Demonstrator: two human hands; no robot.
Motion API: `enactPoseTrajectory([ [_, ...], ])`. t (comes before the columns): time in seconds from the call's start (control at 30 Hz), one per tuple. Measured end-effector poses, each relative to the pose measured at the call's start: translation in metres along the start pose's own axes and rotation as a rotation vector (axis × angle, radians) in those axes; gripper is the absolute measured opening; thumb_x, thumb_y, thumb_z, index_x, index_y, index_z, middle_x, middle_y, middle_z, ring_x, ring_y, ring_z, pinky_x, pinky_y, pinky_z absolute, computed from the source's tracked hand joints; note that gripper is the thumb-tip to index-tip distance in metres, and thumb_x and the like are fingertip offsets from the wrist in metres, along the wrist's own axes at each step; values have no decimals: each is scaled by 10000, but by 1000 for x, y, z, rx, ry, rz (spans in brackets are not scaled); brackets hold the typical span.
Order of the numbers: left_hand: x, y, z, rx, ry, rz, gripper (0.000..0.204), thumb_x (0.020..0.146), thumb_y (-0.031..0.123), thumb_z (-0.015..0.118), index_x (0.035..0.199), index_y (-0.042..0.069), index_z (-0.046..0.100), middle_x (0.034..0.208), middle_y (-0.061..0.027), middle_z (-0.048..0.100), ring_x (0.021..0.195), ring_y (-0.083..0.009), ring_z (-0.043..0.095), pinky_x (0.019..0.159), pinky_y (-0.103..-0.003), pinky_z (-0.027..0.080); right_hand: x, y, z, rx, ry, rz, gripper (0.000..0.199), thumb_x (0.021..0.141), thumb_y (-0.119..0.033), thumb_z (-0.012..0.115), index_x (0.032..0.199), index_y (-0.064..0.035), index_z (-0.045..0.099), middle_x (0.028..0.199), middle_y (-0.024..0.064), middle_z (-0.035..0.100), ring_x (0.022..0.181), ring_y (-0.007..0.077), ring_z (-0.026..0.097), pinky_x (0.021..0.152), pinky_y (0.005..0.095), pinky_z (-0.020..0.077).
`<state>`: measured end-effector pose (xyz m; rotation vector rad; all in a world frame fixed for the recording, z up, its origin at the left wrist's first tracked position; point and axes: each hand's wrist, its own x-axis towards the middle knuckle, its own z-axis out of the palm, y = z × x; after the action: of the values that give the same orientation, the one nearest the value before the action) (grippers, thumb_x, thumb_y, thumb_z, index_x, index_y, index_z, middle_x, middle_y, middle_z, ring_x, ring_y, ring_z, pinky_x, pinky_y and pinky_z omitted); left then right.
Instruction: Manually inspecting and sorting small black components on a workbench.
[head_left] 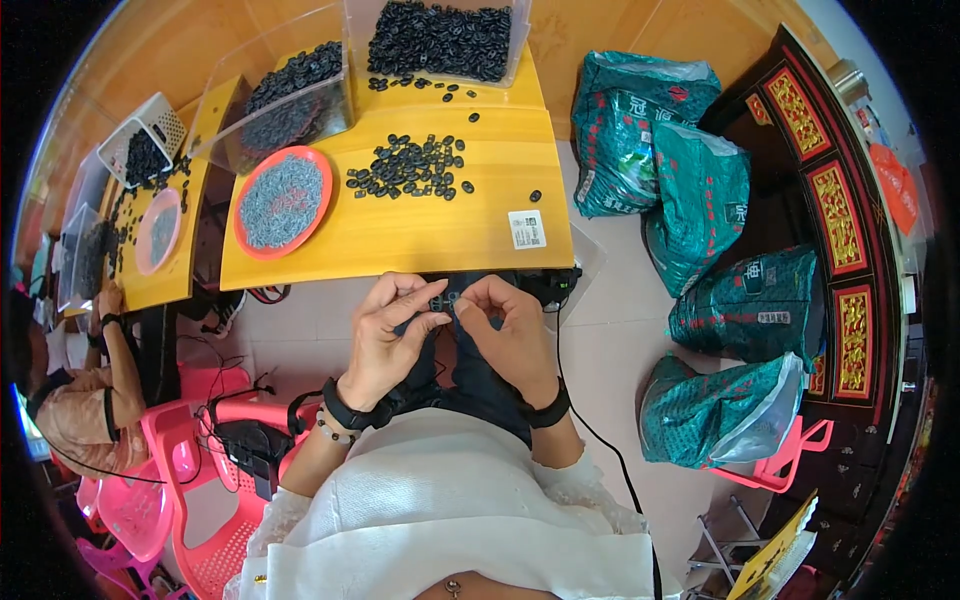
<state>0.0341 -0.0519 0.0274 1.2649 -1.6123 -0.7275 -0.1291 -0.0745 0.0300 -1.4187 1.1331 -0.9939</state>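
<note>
My left hand (392, 328) and my right hand (512, 330) are close together above my lap, just off the near edge of the yellow table (480, 235). Both have curled fingers, with thumb and forefinger brought toward each other. Whatever is between the fingertips is too small to make out. Beyond them on the table lies a loose pile of small black oval plastic pieces (410, 168). To its left, a red round plate (327, 200) holds many small grey metal pieces (282, 205) that look like screws.
Clear bins (345, 90) of black pieces stand at the back. A white label (526, 230) lies near the table's right corner. Green sacks (700, 200) line the right side. At left, a person (95, 400) sits by another yellow table (185, 265); pink chairs (225, 540) stand nearby.
</note>
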Motion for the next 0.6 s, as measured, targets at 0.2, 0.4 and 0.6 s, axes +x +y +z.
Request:
enactPoseTrajectory([
  [0.2, -3, 0, 1, -14, -15, 1, 399, 689, -90, 695, 1064, 43, 672, 914, -78, 565, 761, -168, 572, 676, -260, 477, 1, 6, 0, 80, -61, 16, 72, 843, -70, 615, 839, 0, 603, 723, -4, 594, 671, 47, 519, 621, 197, 417],
  [0.4, -5, 0, 0, -12, -2, -1, 362, 694, -76, 696, 1038, 37, 677, 900, -72, 580, 710, -153, 568, 645, -260, 472, 3, 14, -4, 39, -167, 32, 78, 858, -68, 603, 853, 9, 602, 748, 4, 608, 706, 50, 542, 656, 199, 443],
  [0.6, -6, -1, -1, -17, 19, -2, 343, 692, -79, 687, 1015, 36, 678, 886, -72, 582, 691, -152, 563, 636, -261, 470, 1, 12, 0, 84, -146, -14, 92, 872, -79, 590, 860, 10, 604, 736, 7, 614, 688, 55, 548, 654, 201, 444],
])
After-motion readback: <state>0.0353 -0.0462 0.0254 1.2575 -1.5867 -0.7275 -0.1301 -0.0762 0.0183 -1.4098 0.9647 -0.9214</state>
